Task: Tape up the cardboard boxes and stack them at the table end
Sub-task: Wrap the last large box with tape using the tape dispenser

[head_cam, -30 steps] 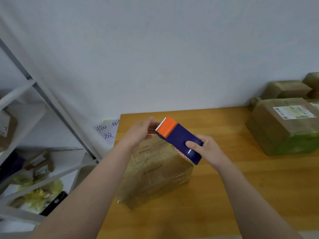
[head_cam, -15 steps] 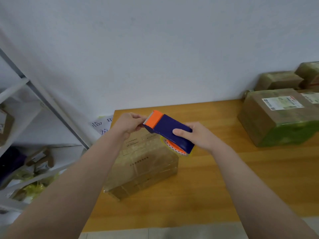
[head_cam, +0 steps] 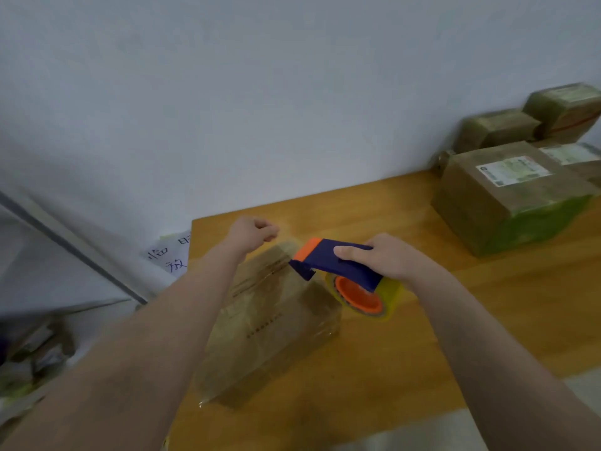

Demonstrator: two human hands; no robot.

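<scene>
**Under both sets of fingers, a strip is going onto the box**

Just below and short of the fingers, the cardboard box is lying slantwise near the left end of the desk, its long top face turned up where a strip can run along it. A shiny, wrinkled film is already covering its sides.

To its right, the right hand is gripping the tape dispenser. The fingers are wrapping over the blue body from above, probably so that the orange cutter end is facing the other hand. The tape roll is hanging under the right fingers, beside the box's right edge. I cannot tell whether it is touching the desk.

A little past the cutter, the left hand is hovering over the box's far end with its fingers curling into a pinch. It seems to be holding the tape end, though only a faint sheen is showing there. Pulling apart like this is likely tensioning the strip before it is pressed down.

Left of the left fingers, a handwritten note is peeking out beside a grey shelf frame.

Well beyond the right fingers, wrapped parcels are sitting grouped against the wall. Two are resting higher at the back, suggesting that the stack is growing there.
</scene>
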